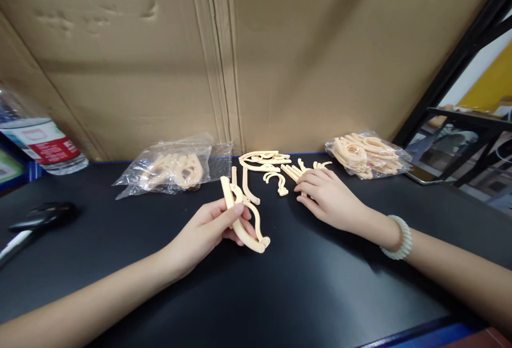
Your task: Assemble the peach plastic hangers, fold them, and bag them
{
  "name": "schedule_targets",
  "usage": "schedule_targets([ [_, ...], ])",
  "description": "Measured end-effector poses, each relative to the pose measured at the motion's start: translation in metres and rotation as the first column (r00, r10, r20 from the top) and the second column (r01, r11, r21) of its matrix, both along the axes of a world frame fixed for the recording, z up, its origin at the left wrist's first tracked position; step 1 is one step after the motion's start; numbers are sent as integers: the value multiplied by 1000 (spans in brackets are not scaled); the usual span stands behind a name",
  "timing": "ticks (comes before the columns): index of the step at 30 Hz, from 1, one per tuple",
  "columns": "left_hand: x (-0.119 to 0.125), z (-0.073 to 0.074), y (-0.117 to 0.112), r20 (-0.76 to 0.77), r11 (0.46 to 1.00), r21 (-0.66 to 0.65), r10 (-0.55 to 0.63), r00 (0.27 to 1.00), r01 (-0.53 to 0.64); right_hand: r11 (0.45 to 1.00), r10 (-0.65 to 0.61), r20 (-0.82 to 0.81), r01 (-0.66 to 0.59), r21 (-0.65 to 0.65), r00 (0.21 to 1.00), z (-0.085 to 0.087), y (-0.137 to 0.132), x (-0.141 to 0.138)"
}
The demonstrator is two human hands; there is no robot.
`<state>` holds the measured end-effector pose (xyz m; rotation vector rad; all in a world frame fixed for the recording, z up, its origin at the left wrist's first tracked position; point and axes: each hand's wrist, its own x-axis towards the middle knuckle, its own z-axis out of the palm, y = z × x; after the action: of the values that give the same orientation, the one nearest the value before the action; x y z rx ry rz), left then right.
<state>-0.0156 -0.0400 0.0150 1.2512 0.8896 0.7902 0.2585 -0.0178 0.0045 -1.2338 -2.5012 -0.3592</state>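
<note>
In my left hand (pixel 226 223) is a partly assembled beige folding hanger (pixel 248 233), gripped between thumb and fingers above the table; it has a straight-to-curved arm and a thinner bowed part. My right hand (pixel 330 199) rests to the right with its fingers curled over several slim beige plastic strips (pixel 290 172); the fingertips partly hide them. Between the hands lies a small beige hook piece (pixel 280 183). Behind my left hand are two loose beige arms (pixel 248 185). Farther back sits a stack of curved beige pieces (pixel 262 161).
A clear bag of beige parts (pixel 176 172) lies back left, another packed bag (pixel 366 153) back right, beside a phone (pixel 424 174). A water bottle (pixel 48 145) and a black mouse (pixel 42 216) are at left. Cardboard (pixel 280 60) walls off the back of the black table (pixel 280 294).
</note>
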Motion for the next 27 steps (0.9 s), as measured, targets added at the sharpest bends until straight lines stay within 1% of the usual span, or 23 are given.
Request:
schedule_targets([
  [4, 0, 0, -1, -1, 1000, -7, -5, 1000, 5, 995, -93, 9, 93, -44, 996, 15, -2, 9],
  [8, 0, 0, -1, -2, 1000, 4, -13, 1000, 13, 976, -180, 8, 179, -122, 984, 30, -1, 23],
  [10, 0, -1, 0, -19, 1000, 20, -17, 1000, 17, 962, -213, 20, 213, -169, 977, 32, -1, 26],
  [12, -1, -2, 1, -44, 998, 45, -33, 998, 35, 964, -202, -5, 198, -180, 979, 30, -3, 23],
  [13, -1, -2, 2, -58, 997, 61, -47, 997, 50, 973, -169, -42, 160, -163, 985, 27, -5, 19],
  [15, -1, -2, 2, -82, 992, 89, -80, 993, 87, 995, -39, -143, 26, -96, 989, 21, -11, 7],
  [16, -1, -2, 2, -95, 990, 99, -95, 991, 105, 996, 49, -184, -61, -62, 982, 18, -15, 0],
  [18, -2, -2, 1, -127, 983, 120, -122, 984, 138, 971, 227, -209, -237, -25, 951, 13, -26, -14],
  [20, -2, -3, 0, -161, 975, 150, -141, 977, 165, 934, 347, -172, -357, -24, 922, 10, -37, -25],
  [23, -2, -5, -1, -197, 964, 184, -156, 968, 193, 878, 476, -51, -477, -22, 878, 8, -47, -35],
  [25, -2, -6, 0, -205, 962, 185, -161, 965, 200, 852, 524, 25, -523, -14, 852, 7, -50, -37],
  [27, -1, -7, 0, -206, 963, 186, -157, 966, 196, 851, 524, 64, -525, 6, 850, 6, -49, -36],
])
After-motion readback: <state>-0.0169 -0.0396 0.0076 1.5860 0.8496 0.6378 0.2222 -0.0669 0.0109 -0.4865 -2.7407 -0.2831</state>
